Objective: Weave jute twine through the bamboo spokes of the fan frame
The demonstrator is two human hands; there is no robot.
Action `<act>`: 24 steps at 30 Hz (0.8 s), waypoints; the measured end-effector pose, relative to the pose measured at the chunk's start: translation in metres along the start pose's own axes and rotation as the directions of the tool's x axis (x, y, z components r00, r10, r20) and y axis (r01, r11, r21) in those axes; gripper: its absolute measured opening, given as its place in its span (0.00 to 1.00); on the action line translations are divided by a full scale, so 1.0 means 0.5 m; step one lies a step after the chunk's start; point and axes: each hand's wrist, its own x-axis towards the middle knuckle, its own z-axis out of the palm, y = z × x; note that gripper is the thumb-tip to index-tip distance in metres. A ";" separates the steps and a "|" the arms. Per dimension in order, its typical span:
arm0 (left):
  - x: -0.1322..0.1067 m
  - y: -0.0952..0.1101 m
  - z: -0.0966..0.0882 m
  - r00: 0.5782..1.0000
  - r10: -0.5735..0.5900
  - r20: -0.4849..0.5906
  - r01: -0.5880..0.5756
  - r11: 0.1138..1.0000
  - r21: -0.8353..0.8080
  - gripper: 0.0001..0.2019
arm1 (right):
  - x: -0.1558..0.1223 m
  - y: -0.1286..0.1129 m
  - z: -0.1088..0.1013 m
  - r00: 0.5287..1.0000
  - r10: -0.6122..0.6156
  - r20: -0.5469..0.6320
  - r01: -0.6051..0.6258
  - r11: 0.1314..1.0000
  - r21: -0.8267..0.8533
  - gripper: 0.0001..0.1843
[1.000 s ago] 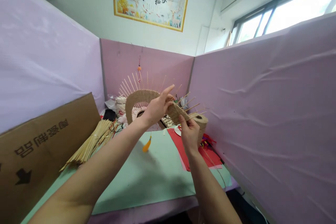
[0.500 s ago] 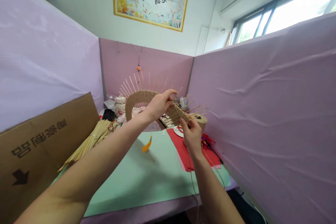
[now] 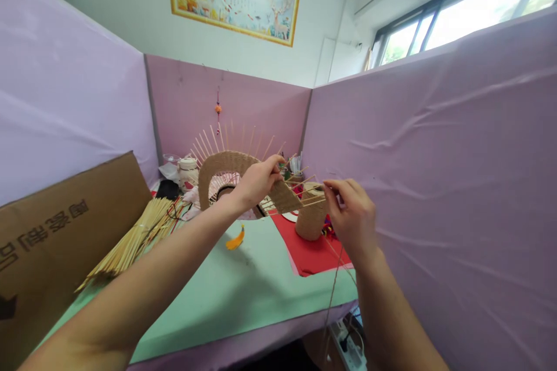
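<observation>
My left hand (image 3: 260, 179) is closed round the top edge of a fan-shaped woven piece (image 3: 226, 165) of tan twine with thin wooden sticks fanning out of it, held up above the table. An orange tassel (image 3: 235, 240) hangs below it. To the right of the woven piece, my right hand (image 3: 353, 215) pinches a strand of twine (image 3: 331, 295) that trails down past the table's front edge. Between my hands, behind the weave, a spool of tan twine (image 3: 310, 221) stands on red paper (image 3: 311, 251).
A green mat (image 3: 243, 290) covers the table, walled by purple partitions. A bundle of thin sticks (image 3: 130, 240) and a cardboard box (image 3: 52, 232) lie left. Small jars and clutter sit at the back corner. A power strip (image 3: 346, 345) lies below the table edge.
My right hand has moved right and away from the weave, drawing the twine out taut. My left hand's fingers have closed on the weave. The view has shifted slightly right.
</observation>
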 end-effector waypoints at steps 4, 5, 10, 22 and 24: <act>-0.010 0.007 0.007 0.999 -0.021 0.028 0.021 1.000 0.005 0.14 | 0.025 0.030 0.002 0.999 0.022 0.042 -0.024 0.999 0.039 0.08; -0.011 0.009 0.008 0.999 -0.029 0.031 0.029 1.000 0.011 0.14 | 0.028 0.035 0.002 0.998 0.022 0.053 -0.025 0.998 0.054 0.08; -0.014 0.014 0.014 0.998 -0.031 0.048 0.029 0.998 0.051 0.14 | 0.028 0.035 -0.004 0.998 -0.001 0.070 -0.007 0.994 0.105 0.08; -0.016 0.012 0.021 1.000 -0.014 0.020 0.012 0.997 0.082 0.10 | 0.000 0.011 -0.018 0.995 0.049 0.084 -0.050 0.999 0.008 0.08; -0.014 0.009 0.024 1.000 -0.017 0.011 0.016 0.995 0.096 0.09 | -0.025 -0.020 -0.017 0.997 0.023 0.073 -0.023 1.000 -0.003 0.08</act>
